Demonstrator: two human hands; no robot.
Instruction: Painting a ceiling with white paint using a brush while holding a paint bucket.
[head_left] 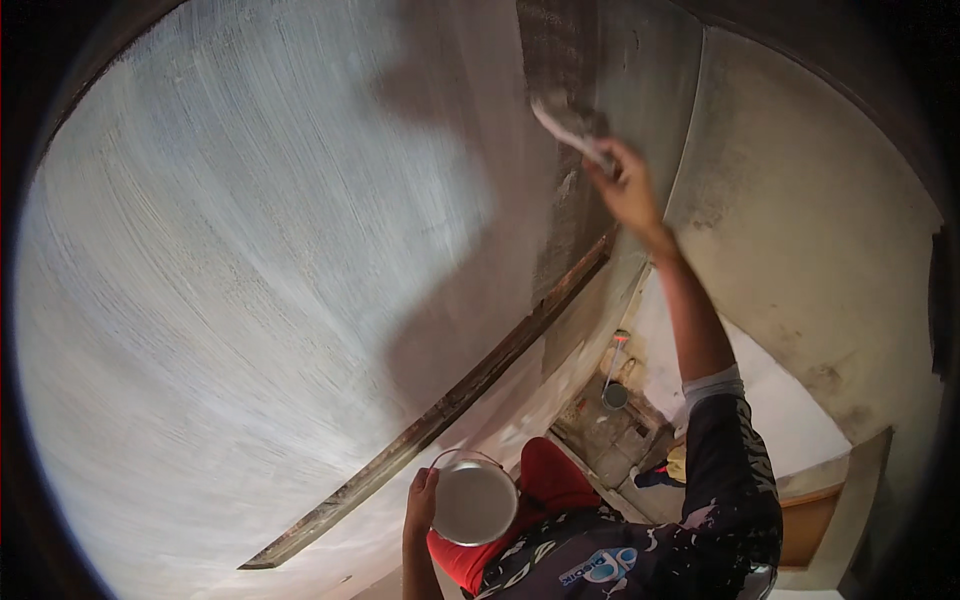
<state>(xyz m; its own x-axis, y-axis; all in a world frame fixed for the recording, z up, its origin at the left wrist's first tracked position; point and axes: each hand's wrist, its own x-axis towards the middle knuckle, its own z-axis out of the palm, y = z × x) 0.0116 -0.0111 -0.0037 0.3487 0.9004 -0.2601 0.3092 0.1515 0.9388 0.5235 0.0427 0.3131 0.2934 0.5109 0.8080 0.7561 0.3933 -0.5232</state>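
Note:
Raised high, my right hand (628, 190) is closed around the handle of a wide paintbrush (562, 118), which motion blurs a little. The bristle end lies against or very near a dark brown, uncoated strip (560, 215) of the wall beside the corner; whether it touches, I cannot tell. Low at the front, my left hand (421, 497) is closed on the rim or wire handle of a round metal pail (476, 502). Pale, greyish-white liquid shows inside it. Streaky whitish coating covers the large wall (260, 230) to the left, with my shadow falling across it.
A long wooden strip (430, 420) runs slantwise along the wall. Far below, a small bucket (615, 397) stands on the tiled floor (610, 445) near an orange-tipped tool (621, 337). A stained beige wall (800, 230) rises on the right, above a white panel (775, 400).

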